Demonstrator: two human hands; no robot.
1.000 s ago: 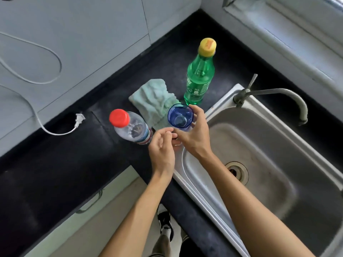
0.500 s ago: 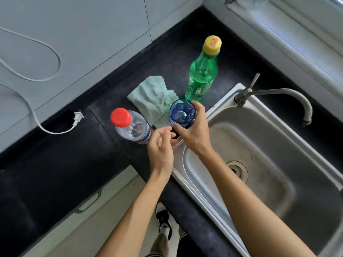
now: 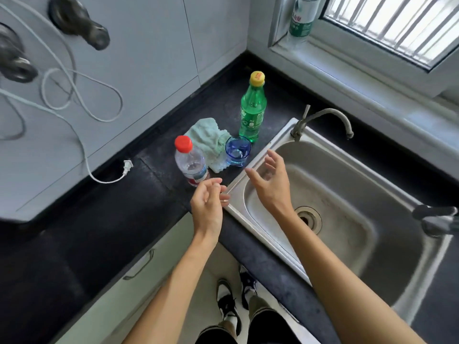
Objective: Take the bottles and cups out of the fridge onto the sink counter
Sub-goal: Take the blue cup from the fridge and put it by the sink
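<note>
Blue cup [image 3: 237, 151], green bottle [image 3: 252, 109] and red-capped bottle [image 3: 190, 161] stand upright on the black counter [image 3: 104, 219] left of the sink [image 3: 360, 194]; my left hand [image 3: 208, 207] and right hand [image 3: 269, 182] hover open, holding nothing, fridge contents unseen.

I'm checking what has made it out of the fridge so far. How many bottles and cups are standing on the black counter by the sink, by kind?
Bottles: 2, the green bottle with a yellow cap and the clear bottle with a red cap
Cups: 1, the blue cup
Total: 3

Another bottle stands on the window sill, not counted.
</note>
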